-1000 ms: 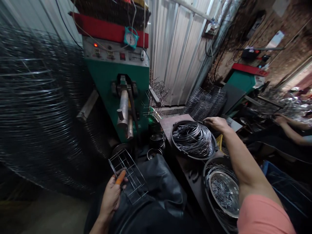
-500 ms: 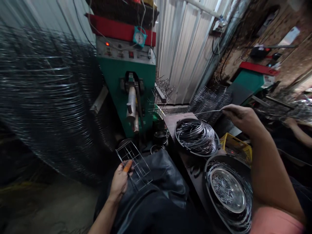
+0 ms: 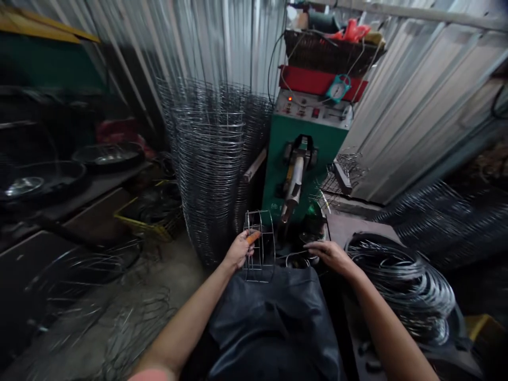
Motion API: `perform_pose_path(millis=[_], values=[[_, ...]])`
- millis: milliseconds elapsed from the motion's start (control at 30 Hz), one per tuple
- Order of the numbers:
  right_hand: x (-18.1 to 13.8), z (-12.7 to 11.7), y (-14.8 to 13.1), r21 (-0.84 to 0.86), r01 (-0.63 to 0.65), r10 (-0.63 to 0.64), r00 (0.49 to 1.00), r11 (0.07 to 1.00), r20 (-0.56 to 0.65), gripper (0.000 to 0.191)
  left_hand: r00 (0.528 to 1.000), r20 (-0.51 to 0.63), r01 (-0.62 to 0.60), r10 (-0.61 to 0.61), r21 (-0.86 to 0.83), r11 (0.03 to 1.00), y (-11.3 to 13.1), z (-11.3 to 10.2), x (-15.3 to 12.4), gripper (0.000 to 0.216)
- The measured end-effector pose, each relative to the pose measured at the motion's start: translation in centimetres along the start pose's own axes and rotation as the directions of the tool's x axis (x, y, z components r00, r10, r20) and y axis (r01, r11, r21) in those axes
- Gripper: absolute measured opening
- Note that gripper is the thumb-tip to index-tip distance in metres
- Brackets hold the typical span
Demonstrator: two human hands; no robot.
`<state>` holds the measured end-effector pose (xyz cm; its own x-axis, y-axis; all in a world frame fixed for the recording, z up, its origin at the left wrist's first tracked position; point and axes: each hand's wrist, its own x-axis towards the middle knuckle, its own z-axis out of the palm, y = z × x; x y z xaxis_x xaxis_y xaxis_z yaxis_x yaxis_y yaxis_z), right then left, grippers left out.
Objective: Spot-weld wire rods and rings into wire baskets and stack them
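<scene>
My left hand (image 3: 238,251) is closed on the side of a small wire frame (image 3: 273,246), a light cage of thin crossed rods held upright over my lap. An orange cover (image 3: 253,237) sits on that hand's thumb. To the right, my right hand (image 3: 330,256) has its fingers together in a pinch, pointing left toward the frame. A thin wire (image 3: 291,256) seems to run left from its fingertips, faint against the dark. In front stands a green welding machine (image 3: 307,138), its metal electrode arm (image 3: 294,185) just beyond the frame.
Tall stacked wire baskets (image 3: 210,174) stand left of the machine. A large coil of wire rings (image 3: 413,286) lies on the bench at right. A yellow crate (image 3: 159,227) and loose wire (image 3: 130,328) are on the floor at left. A dark apron (image 3: 273,317) covers my lap.
My view has swung left. My right hand has come down from above the coil, bringing the wire close to the frame. My left hand has turned the frame more upright before the machine.
</scene>
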<state>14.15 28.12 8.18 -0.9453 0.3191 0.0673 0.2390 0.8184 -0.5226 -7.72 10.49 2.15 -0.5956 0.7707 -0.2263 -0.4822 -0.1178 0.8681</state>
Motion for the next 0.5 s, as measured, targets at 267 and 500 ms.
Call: perform_pose_path(millis=[267,500], values=[[2.5,3.3,4.6,0.095,-0.063,0.098,0.9,0.993,-0.424,0.024,0.997,0.044,0.056,-0.058,0.044,0.997,-0.9,0.4,3.3,0.04],[3.3,6.1,5.5,-0.039,-0.101,0.065,0.845,0.994,-0.531,0.024,0.994,0.007,0.111,-0.112,0.033,0.993,-1.8,1.6,4.0,0.043]])
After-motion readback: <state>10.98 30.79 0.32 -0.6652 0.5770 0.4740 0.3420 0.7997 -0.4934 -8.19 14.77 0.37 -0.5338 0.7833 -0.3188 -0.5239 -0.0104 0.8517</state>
